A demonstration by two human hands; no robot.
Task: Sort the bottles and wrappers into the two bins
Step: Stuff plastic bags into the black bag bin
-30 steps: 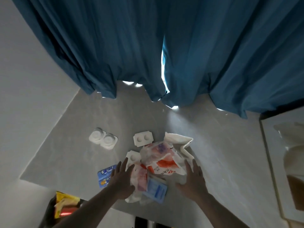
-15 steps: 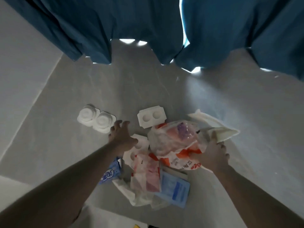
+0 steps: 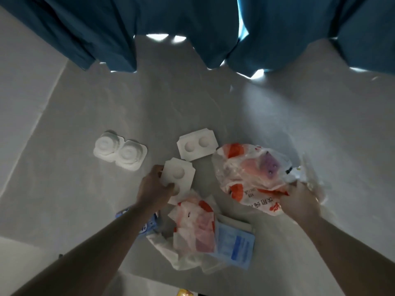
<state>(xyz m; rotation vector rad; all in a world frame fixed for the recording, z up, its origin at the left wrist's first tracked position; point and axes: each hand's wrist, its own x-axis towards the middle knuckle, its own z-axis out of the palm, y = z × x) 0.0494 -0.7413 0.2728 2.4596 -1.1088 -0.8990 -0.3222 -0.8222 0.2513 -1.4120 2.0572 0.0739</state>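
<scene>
Since half a second ago, the left hand [image 3: 155, 186] has closed on the moulded white tray [image 3: 178, 180], pinching its left edge, while the right hand [image 3: 299, 199] grips the crinkled orange-printed bag [image 3: 245, 174] just right of that tray on the table [image 3: 85, 199]. Both look light; the tray is probably stiff enough for an edge pinch, whereas the bag is limp and slippery, so bunch it.

- Domed double tray [image 3: 120, 152] at centre left of the frame, apart from the rest.
- Flat two-dimple tray [image 3: 197, 144] right of it.
- Printed bag [image 3: 252, 176] further right.
- Wrapper heap [image 3: 198, 229] below centre.
</scene>
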